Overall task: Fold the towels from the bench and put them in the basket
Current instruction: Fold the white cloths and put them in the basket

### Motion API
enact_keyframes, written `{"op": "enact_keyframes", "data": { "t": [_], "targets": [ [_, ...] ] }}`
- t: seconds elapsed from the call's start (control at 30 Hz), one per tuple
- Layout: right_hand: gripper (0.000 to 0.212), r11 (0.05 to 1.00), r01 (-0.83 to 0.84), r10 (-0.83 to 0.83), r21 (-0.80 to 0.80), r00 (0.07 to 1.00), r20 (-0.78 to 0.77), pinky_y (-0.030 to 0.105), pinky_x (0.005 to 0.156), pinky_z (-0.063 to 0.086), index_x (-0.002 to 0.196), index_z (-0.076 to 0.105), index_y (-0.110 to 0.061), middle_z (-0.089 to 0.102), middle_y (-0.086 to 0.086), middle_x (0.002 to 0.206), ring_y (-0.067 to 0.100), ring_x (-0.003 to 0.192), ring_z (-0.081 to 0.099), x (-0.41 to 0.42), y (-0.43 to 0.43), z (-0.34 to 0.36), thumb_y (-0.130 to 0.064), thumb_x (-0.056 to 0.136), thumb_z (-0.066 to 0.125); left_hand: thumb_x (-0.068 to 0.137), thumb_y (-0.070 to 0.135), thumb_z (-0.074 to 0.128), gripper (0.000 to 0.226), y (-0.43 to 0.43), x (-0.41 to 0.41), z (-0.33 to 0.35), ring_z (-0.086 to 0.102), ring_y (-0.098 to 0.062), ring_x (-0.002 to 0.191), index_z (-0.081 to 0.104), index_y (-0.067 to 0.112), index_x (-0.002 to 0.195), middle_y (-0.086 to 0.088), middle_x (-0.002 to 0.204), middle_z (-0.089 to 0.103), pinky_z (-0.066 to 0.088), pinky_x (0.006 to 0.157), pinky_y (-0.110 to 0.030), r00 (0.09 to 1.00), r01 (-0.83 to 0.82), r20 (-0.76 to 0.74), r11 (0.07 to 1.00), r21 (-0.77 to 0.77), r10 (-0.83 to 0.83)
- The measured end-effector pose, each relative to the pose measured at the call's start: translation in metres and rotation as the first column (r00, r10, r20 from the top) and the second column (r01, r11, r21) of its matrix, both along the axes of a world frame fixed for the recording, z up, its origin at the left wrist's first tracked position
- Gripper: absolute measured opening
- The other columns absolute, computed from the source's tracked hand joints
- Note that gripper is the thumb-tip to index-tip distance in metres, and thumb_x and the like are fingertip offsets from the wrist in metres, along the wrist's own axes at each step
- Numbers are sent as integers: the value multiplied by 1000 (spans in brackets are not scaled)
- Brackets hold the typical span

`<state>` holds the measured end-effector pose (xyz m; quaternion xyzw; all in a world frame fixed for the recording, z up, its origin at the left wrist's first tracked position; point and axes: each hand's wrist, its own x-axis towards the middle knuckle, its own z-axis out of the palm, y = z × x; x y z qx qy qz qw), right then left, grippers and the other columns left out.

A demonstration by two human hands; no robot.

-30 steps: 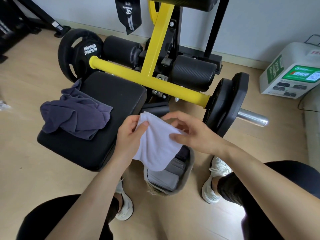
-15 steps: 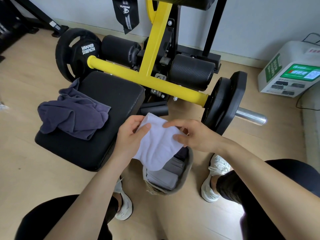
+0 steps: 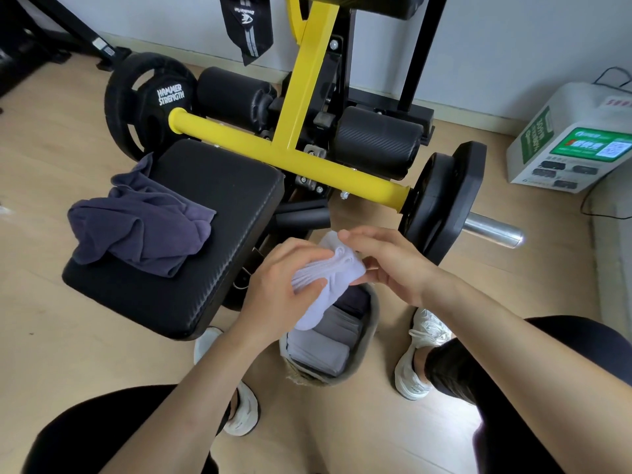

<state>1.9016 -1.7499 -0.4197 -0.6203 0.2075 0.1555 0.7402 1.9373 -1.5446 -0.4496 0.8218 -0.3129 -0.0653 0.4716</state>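
Observation:
A white towel (image 3: 325,285), folded into a narrow bundle, hangs just above the basket (image 3: 371,340) on the floor between my feet. My left hand (image 3: 284,285) grips the towel from the left with its thumb across the cloth. My right hand (image 3: 386,261) holds the towel's upper end from the right. The basket holds folded grey and dark towels (image 3: 325,343). A crumpled dark purple towel (image 3: 143,220) lies on the left part of the black bench seat (image 3: 219,213).
The yellow bar (image 3: 284,155) of the weight machine crosses behind the bench, with black weight plates (image 3: 444,196) at both ends and a steel stub sticking out right. A white box (image 3: 574,138) stands at the right wall. My white shoes (image 3: 417,357) flank the basket.
The white towel has gone from a flat half-folded sheet to a tighter, narrower bundle. Both hands have closed in on it and sunk slightly toward the basket.

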Motion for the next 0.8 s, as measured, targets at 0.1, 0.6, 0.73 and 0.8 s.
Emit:
{"op": "enact_keyframes", "data": {
  "t": [0.1, 0.6, 0.73, 0.8],
  "targets": [
    [26, 997, 0, -1, -76, 1000, -7, 31, 67, 59, 96, 67, -9, 71, 0, 81, 13, 73, 68, -1, 4, -1, -31, 86, 74, 85, 10, 65, 39, -2, -4, 1, 62, -18, 113, 71, 25, 121, 13, 118, 62, 54, 88, -44, 999, 34, 8, 999, 35, -34],
    [9, 934, 326, -293, 146, 933, -208, 24, 58, 58, 95, 71, -5, 71, 7, 77, 13, 61, 69, 5, -16, 5, -11, 89, 68, 69, 27, 86, 73, 18, 11, 3, 63, -15, 120, 55, 31, 134, 11, 129, 64, 61, 89, -36, 897, -138, -425, 990, -19, 117],
    [8, 899, 387, -327, 203, 904, -275, 26, 64, 62, 85, 73, -10, 71, 4, 67, 15, 65, 66, 5, -18, 4, -12, 89, 66, 79, 1, 83, 61, 17, 14, 6, 69, -16, 111, 61, 22, 132, 4, 124, 70, 61, 90, -37, 860, -239, -486, 964, -112, 157],
    [10, 889, 398, -329, 228, 900, -286, 26, 67, 60, 84, 75, -10, 71, 4, 68, 17, 71, 65, 6, -20, 3, -12, 89, 66, 81, 0, 81, 52, 19, 17, 6, 72, -16, 105, 65, 20, 127, 5, 117, 73, 61, 89, -36, 858, -282, -478, 950, -130, 189]
  ]
}}
